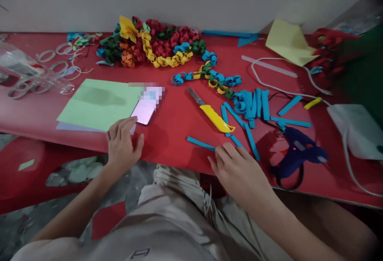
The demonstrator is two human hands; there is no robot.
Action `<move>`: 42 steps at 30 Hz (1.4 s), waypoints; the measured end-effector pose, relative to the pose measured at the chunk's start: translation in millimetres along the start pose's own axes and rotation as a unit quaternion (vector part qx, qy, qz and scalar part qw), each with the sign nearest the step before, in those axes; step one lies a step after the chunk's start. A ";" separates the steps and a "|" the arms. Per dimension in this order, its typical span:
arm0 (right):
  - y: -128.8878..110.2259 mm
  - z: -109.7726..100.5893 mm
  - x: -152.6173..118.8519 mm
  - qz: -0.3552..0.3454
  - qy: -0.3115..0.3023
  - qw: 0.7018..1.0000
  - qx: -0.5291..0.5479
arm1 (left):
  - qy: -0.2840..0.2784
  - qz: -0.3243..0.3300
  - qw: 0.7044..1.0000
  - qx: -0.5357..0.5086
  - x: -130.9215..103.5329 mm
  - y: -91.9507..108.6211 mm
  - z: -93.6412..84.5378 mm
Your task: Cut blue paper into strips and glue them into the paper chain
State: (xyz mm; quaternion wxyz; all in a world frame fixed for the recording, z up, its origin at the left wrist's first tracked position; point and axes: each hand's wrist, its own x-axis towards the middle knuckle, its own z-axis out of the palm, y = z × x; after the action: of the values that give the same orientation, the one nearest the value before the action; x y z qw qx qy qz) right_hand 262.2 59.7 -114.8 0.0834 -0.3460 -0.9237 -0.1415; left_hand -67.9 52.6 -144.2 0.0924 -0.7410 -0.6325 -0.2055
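My left hand (124, 140) is open, thumb apart, with a fingertip at the lower corner of a lit phone (144, 110). That phone lies partly over a light green paper sheet (98, 103). At the table's front edge, my right hand (235, 167) has its fingers curled in, and the palm side is hidden. A blue paper strip (200, 143) runs up to its knuckles; whether the fingers grip it is unclear. Beyond it lie a yellow box cutter (214, 115) with its blade out and several more blue strips (253, 103).
A paper chain (167, 59) in several colours is heaped at the back. To the right are a dark blue glue gun (299, 149), a white box with a cord (354, 127) and yellow paper (289, 42). Scissors (26, 87) and a plastic bottle (19, 61) lie left.
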 end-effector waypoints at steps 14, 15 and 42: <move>0.6 -2.1 -4.9 0.004 -0.014 1.000 0.004 | -0.033 0.052 0.998 -0.028 4.4 12.7 -9.6; 1.5 -3.3 -2.8 0.005 -0.019 1.000 -0.001 | -0.028 0.079 0.995 -0.047 7.7 21.9 -8.9; 10.9 22.7 -0.4 0.209 0.068 0.920 0.323 | -0.283 0.199 0.798 -0.494 95.5 90.7 42.3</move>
State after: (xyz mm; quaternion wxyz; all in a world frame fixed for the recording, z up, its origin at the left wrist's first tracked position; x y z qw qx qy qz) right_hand 268.5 74.5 -134.1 0.2812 -0.4748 -0.8180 0.1623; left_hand 39.6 138.8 -130.7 -0.4301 -0.8208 -0.2823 -0.2483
